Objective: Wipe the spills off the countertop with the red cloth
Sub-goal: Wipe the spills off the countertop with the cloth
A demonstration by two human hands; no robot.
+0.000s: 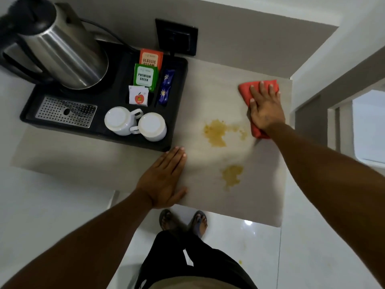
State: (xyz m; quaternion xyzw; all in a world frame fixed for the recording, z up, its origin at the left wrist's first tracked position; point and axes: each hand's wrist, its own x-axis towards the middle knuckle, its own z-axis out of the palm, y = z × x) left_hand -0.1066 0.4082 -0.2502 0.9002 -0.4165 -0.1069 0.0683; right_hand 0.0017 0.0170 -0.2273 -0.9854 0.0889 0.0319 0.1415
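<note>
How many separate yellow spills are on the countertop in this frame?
2. The larger spill lies mid-counter, trailing toward the red cloth under the right hand. The smaller spill sits nearer the front edge. The cloth may hide more.

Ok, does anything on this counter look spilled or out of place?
Yes. Two yellowish spills stain the countertop: a larger spill beside the red cloth under the right hand, and a smaller spill nearer the front edge. Neither is wiped yet.

Matt, pale stone-look bench (129,176); soft red cloth (257,88); brushed steel kettle (62,53); matt black plastic tray (179,105); glossy floor tiles (302,247).
</note>
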